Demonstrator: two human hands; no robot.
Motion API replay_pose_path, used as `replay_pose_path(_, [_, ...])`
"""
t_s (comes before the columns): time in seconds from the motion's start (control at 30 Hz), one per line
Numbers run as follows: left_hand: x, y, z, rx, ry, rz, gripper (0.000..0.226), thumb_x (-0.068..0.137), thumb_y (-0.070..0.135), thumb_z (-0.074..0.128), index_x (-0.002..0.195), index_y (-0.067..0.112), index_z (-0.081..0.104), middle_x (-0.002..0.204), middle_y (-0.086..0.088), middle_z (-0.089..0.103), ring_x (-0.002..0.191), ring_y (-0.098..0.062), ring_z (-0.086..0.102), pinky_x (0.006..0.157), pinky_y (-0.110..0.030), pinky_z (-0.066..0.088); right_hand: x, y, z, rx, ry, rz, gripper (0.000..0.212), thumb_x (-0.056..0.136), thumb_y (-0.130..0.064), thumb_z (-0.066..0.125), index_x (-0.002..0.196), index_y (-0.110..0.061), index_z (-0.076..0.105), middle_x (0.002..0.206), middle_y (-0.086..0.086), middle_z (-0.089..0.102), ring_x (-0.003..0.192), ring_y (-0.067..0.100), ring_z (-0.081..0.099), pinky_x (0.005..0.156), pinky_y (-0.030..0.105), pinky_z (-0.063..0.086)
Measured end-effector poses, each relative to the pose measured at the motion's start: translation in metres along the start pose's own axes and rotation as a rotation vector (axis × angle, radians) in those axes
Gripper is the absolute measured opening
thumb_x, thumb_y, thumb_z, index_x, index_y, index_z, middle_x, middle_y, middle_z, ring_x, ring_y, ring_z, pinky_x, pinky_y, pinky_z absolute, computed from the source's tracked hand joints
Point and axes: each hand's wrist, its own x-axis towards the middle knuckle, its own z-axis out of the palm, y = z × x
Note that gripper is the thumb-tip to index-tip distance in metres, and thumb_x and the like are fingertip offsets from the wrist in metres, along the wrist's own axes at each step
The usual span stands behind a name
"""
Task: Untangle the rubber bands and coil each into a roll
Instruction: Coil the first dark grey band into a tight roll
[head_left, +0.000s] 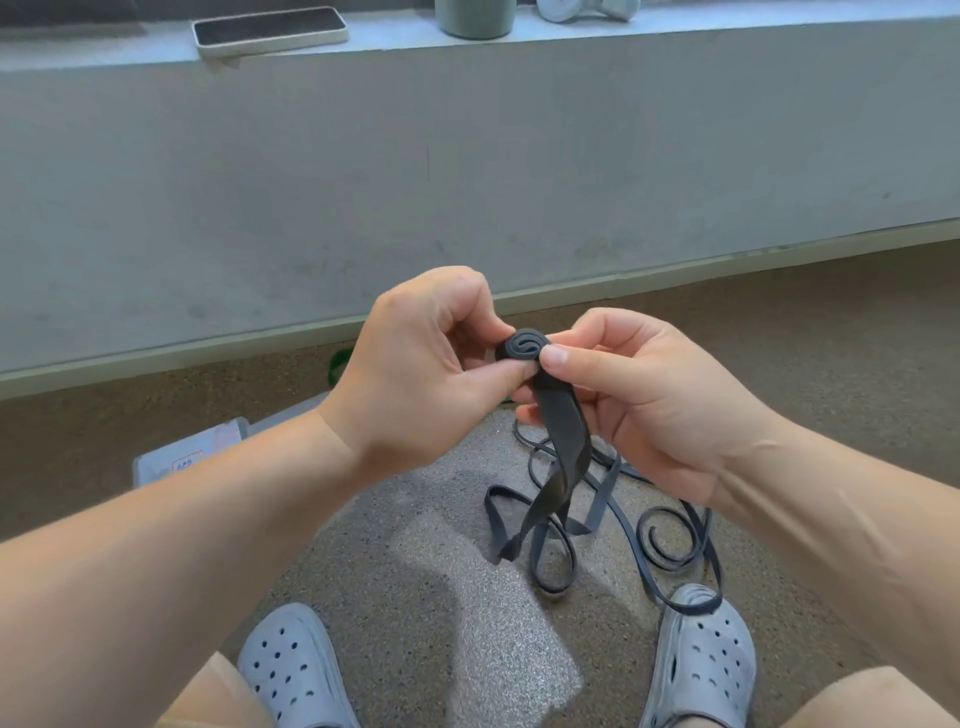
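Observation:
A small tight coil of black rubber band (524, 347) sits between both hands at the centre of the view. My left hand (415, 364) pinches the coil from the left with thumb and curled fingers. My right hand (639, 395) pinches it from the right, thumb on top. From the coil, the loose tail of the band (561, 457) hangs down, twisted, to the floor. More black rubber bands (654, 540) lie tangled in loops on the floor below, one end curled in a spiral.
I sit above a speckled floor (415, 571), grey clogs on my left foot (296, 670) and right foot (701, 660). A band loop lies over the right clog. A grey wall ledge (467, 156) holds a phone (270, 28) and a cup (475, 18). A paper packet (187, 457) lies left.

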Motion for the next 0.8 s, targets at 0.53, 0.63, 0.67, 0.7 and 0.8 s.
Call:
replay_pose_path(0.53, [-0.015,0.01,0.032,-0.174,0.241,-0.171,0.035,0.07,-0.008,0.085,0.064,-0.001,0.051,0.064,-0.009,0.056,0.05,0.002,0.06,0.05,-0.007,0.044,0.003,0.005,0.007,0.009,0.162,-0.094,0.018,0.071,-0.007,0.074,0.072,0.0,0.057,0.077,0.017,0.072,0.065,0.031,0.064,0.062,0.037,0.059])
replay_pose_path(0.63, [-0.013,0.007,0.032,-0.368,0.178,-0.273,0.029,0.07,-0.008,0.084,0.071,0.003,0.057,0.067,-0.014,0.068,0.059,-0.012,0.07,0.058,-0.021,0.053,0.005,0.006,0.003,-0.03,0.225,-0.114,0.016,0.076,-0.003,0.074,0.072,0.001,0.059,0.076,0.018,0.072,0.068,0.032,0.065,0.064,0.038,0.06])
replay_pose_path(0.67, [-0.011,0.008,0.03,-0.431,0.147,-0.311,0.024,0.07,-0.006,0.083,0.073,0.003,0.061,0.069,-0.012,0.071,0.064,-0.016,0.072,0.063,-0.024,0.055,0.005,0.005,0.001,-0.048,0.239,-0.127,0.015,0.078,-0.001,0.073,0.074,0.002,0.06,0.075,0.018,0.072,0.067,0.03,0.067,0.065,0.037,0.061])
replay_pose_path(0.7, [-0.009,0.009,0.027,-0.479,0.118,-0.353,0.02,0.071,-0.005,0.083,0.074,0.002,0.064,0.069,-0.007,0.072,0.066,-0.017,0.071,0.066,-0.026,0.055,0.006,0.004,-0.001,-0.067,0.243,-0.14,0.013,0.08,0.001,0.073,0.076,0.004,0.061,0.074,0.017,0.072,0.066,0.028,0.069,0.065,0.036,0.061])
replay_pose_path(0.8, [0.0,0.014,0.016,-0.554,-0.007,-0.466,0.023,0.071,0.012,0.08,0.075,-0.004,0.063,0.07,-0.009,0.074,0.065,-0.018,0.071,0.065,-0.026,0.056,0.005,0.002,-0.003,-0.113,0.224,-0.162,0.012,0.08,0.004,0.074,0.081,0.009,0.063,0.072,0.02,0.07,0.064,0.028,0.069,0.063,0.035,0.06])
